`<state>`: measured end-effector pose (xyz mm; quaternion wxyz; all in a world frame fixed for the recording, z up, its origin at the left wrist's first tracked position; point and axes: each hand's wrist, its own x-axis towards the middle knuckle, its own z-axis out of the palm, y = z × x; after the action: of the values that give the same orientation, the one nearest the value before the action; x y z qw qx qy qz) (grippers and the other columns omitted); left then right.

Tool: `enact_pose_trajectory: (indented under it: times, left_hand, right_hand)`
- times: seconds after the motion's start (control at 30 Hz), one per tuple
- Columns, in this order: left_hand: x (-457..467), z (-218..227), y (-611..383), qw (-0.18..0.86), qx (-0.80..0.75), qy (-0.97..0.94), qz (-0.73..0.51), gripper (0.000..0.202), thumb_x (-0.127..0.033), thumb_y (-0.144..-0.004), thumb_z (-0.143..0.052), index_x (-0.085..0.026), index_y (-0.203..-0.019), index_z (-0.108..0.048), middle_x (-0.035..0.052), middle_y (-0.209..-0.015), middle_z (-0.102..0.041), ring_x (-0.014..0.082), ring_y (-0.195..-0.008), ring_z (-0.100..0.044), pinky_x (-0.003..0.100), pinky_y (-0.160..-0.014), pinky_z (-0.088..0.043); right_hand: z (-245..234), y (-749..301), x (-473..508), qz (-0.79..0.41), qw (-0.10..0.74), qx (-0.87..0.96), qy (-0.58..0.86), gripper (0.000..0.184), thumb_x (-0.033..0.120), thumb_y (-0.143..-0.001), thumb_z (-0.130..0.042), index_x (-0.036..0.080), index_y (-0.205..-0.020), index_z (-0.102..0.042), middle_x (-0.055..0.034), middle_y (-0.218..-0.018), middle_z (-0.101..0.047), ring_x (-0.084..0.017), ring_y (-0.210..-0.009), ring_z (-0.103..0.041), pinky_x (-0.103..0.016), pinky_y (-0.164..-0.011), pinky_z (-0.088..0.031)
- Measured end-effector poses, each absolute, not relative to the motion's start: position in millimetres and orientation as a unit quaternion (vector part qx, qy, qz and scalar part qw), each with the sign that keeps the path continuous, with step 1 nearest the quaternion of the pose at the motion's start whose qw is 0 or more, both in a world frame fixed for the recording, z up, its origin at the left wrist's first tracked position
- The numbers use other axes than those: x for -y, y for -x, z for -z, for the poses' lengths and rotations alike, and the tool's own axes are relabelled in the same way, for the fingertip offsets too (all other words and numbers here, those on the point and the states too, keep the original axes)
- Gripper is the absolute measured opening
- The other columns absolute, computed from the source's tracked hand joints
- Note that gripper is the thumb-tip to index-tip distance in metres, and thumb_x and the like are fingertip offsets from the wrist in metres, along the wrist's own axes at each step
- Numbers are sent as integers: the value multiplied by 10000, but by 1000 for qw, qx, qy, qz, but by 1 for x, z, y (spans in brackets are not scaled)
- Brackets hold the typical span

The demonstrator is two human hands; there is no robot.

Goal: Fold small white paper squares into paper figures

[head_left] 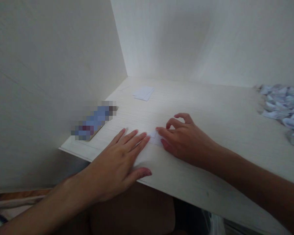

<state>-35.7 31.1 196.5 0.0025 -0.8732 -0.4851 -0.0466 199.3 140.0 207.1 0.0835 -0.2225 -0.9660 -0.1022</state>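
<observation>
A small piece of white paper (155, 140) lies on the pale tabletop between my hands, partly covered by my fingers. My left hand (124, 151) rests flat and open, its fingers stretched forward and the fingertips at the paper's left edge. The thumb points out to the right near the table's front edge. At the right side of the same paper, my right hand (180, 135) has its thumb and index finger closed in on it. Its other fingers are bent and lifted off the surface.
Several white paper sheets (144, 93) lie flat near the back corner. A pixelated, flat oblong object (94, 122) is at the left edge. Crumpled white pieces (284, 104) are heaped on the far right. Walls (186, 42) rise at the left and back.
</observation>
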Motion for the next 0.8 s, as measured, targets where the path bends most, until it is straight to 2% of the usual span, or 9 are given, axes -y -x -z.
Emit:
enact_pose_trajectory:
  times: [0.13,0.23,0.33,0.43,0.6,0.7,0.8]
  left_hand:
    - [-41,-200,18,9,515,854,75,639,-528,-1099,-395,-58,-1508,-537,232,-1478,-610,355,-1412,-537,613,-1263,-306]
    - [-48,-201,2,-2,550,830,95,552,-484,-1097,-419,-78,-1407,-628,199,-1256,-661,330,-1202,-596,556,-1116,-463]
    - [-48,-202,-12,-16,581,807,106,438,-434,-1091,-450,-131,-1261,-717,168,-1200,-650,317,-1113,-591,509,-1007,-499]
    - [-48,-202,-21,-36,612,778,135,391,-370,-1098,-430,-170,-1187,-754,153,-1211,-667,331,-1136,-594,521,-983,-482]
    - [-58,-202,-27,-110,634,733,219,230,-197,-1015,-523,-153,-1053,-746,133,-1093,-729,306,-1081,-656,474,-986,-498]
    - [-69,-201,-26,-162,654,685,278,103,-151,-903,-645,-170,-995,-686,99,-1015,-741,265,-966,-685,407,-886,-520]
    - [-77,-197,-22,-245,649,623,361,135,-110,-827,-696,-189,-916,-631,37,-877,-711,199,-806,-666,326,-746,-503]
  right_hand:
    - [-196,-206,-149,-22,139,953,270,230,228,-985,-624,145,-1167,-736,-151,-1060,-800,-298,-1054,-695,-503,-1042,-389]
    - [-188,-210,-156,-122,196,924,304,251,257,-947,-679,165,-1177,-716,-137,-1143,-789,-293,-1090,-697,-473,-994,-474]
    - [-185,-210,-158,-174,229,897,336,250,229,-909,-724,152,-1146,-703,-135,-1127,-781,-273,-1048,-711,-433,-932,-528]
    - [-184,-208,-156,-200,233,885,351,266,229,-876,-789,139,-1111,-703,-135,-1082,-785,-267,-1020,-719,-425,-921,-540]
    - [-183,-206,-153,-239,229,881,338,293,240,-879,-800,159,-1145,-708,-132,-1124,-791,-259,-1031,-725,-447,-948,-539]
    - [-183,-207,-152,-240,235,882,331,289,236,-865,-803,178,-1134,-717,-131,-1157,-788,-264,-1063,-721,-468,-977,-530]
    - [-183,-207,-151,-257,250,870,338,370,203,-826,-817,192,-1178,-703,-118,-1138,-792,-253,-1042,-725,-460,-961,-533]
